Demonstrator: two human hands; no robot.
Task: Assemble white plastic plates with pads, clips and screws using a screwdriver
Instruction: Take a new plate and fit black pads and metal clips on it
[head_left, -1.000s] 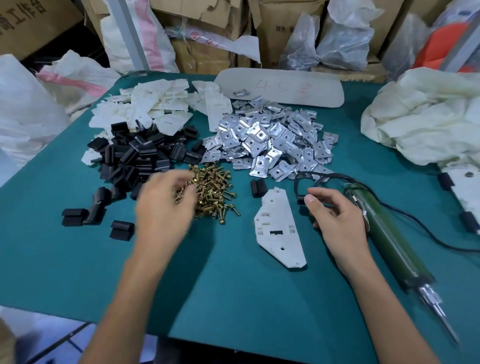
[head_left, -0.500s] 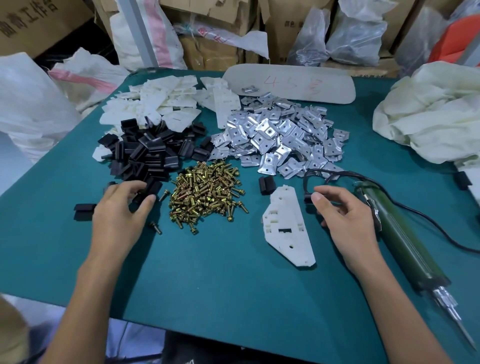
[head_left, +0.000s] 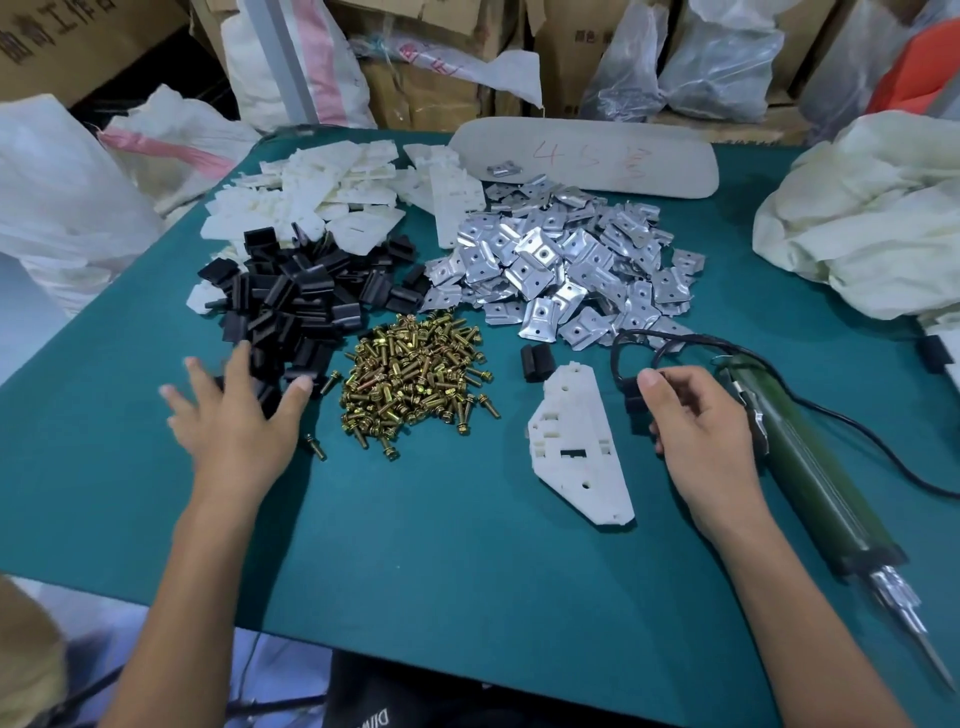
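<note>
On the bench (head_left: 415, 545), the white plate (head_left: 579, 452) lies between the hands, just left of the right hand (head_left: 701, 431), its long axis running away from the person. That grip pinches a black pad (head_left: 632, 404) (half hidden under the thumb). The left hand (head_left: 234, 421), spread and released, hovers at the pad pile (head_left: 291, 301), farther from the plate.

Pads (head_left: 291, 306) left of screws (head_left: 415, 374) — clips (head_left: 566, 270) behind, plate (head_left: 579, 447) right, screwdriver (head_left: 810, 467) beyond it.

Left hand (head_left: 234, 415) over black pads (head_left: 291, 301); right hand (head_left: 696, 431) holds pad (head_left: 634, 410).
</note>
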